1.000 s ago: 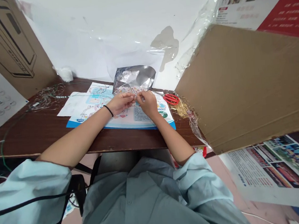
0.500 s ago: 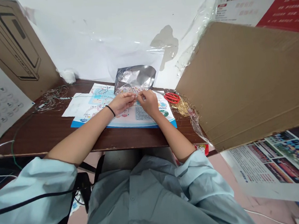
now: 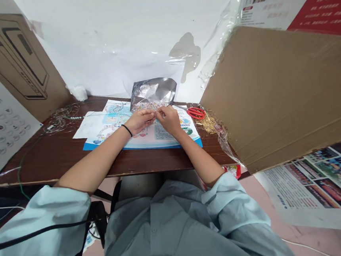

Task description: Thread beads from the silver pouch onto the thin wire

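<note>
My left hand (image 3: pixel 140 121), with a black band on its wrist, and my right hand (image 3: pixel 169 120) meet above a printed booklet (image 3: pixel 142 142). Their fingertips pinch something thin at the middle, likely a thin wire (image 3: pixel 97 108) that runs in from the left, though the grip hides its end. Just beyond my fingers lies a heap of small pale beads (image 3: pixel 151 106), spilling from a crumpled silver foil bag (image 3: pixel 152 93). A strand of white beads (image 3: pixel 74 118) sits at the left end of the wire, beside a tangle of fine wire (image 3: pixel 63 118).
Red-handled scissors (image 3: pixel 196 113) and a pile of gold pins (image 3: pixel 208 124) lie right of the booklet on the dark wood table (image 3: pixel 48 166). A large cardboard sheet (image 3: pixel 275 95) juts in at the right. A white wall with plastic film stands behind.
My hands stay together in the same pinch with only small finger shifts. The whole scene sits slightly lower and further right in the view, as the head camera has moved.
</note>
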The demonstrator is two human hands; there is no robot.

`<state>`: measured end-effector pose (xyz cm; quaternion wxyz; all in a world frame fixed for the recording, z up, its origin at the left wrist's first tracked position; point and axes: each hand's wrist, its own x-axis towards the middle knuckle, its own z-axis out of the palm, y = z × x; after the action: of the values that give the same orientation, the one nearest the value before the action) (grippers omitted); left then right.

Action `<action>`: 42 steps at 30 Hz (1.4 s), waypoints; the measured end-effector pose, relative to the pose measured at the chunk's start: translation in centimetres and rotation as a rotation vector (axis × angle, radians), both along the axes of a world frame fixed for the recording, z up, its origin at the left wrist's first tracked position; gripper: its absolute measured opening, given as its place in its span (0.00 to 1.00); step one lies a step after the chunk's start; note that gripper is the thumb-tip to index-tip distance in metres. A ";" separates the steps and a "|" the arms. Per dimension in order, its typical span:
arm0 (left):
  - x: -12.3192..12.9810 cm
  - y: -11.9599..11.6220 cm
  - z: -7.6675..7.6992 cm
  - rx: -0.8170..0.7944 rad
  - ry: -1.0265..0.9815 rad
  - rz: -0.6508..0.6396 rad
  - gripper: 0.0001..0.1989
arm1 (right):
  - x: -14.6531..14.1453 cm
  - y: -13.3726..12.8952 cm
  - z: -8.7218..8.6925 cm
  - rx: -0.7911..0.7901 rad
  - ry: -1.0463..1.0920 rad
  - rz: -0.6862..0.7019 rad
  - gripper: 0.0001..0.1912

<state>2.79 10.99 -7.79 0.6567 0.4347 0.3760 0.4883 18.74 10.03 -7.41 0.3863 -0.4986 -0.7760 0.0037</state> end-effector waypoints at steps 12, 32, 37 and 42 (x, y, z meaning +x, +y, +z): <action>0.0 -0.4 0.2 -0.014 -0.006 0.013 0.11 | -0.1 -0.1 0.0 -0.033 0.037 0.069 0.07; 0.6 -0.7 0.7 0.193 0.332 0.175 0.08 | 0.2 0.5 -0.6 -0.053 0.203 0.145 0.06; 0.1 -0.4 1.9 0.094 0.033 0.276 0.08 | 0.5 0.4 -0.3 -0.089 0.219 0.098 0.06; -1.2 -0.3 3.3 0.013 -0.242 0.398 0.10 | 1.1 0.6 -0.1 -0.146 0.156 -0.011 0.07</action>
<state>1.60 10.72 -4.52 0.5849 0.2945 0.3698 0.6591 19.81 10.61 -7.51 0.4082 -0.5278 -0.7385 0.0969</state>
